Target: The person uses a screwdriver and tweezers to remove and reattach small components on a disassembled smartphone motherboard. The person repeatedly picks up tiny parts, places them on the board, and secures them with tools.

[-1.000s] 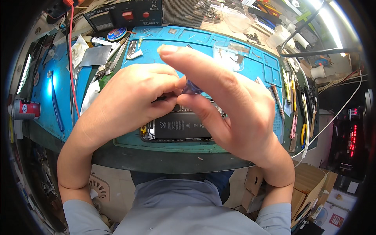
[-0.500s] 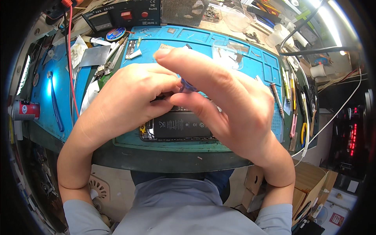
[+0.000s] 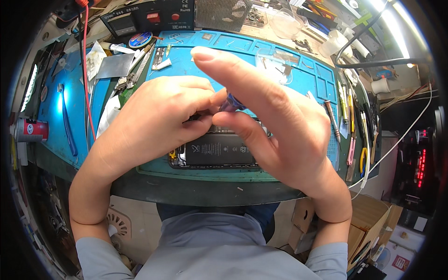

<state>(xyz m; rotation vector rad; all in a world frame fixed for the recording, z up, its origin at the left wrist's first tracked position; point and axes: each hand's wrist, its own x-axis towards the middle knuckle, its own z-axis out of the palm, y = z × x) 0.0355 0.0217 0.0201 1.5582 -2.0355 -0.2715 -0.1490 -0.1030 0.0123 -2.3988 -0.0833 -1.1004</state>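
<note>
An opened phone [image 3: 175, 161] lies on the mat close to the bench's front edge, its black battery [image 3: 217, 150] showing; my hands cover its far side. My right hand [image 3: 289, 128] is closed on a small blue-purple ribbed piece, seemingly a screwdriver handle [image 3: 232, 102], between thumb and fingers, with the index finger stretched over it. Beside it, my left hand [image 3: 156, 112] has its thumb and fingers pressed together in a pinch above the phone. Whatever the left fingertips hold is hidden.
A blue work mat [image 3: 184, 42] with part trays spans the bench. Screwdrivers and pliers [image 3: 363, 161] lie at the right. A red cable [image 3: 86, 88], a blue brush [image 3: 66, 121] and a red can [image 3: 32, 129] are left. A black power unit [image 3: 149, 17] stands behind.
Both hands shift slightly to the right in the picture, as does the bench. The right hand turns a little, showing more of the blue-purple handle. The left stays pinched.
</note>
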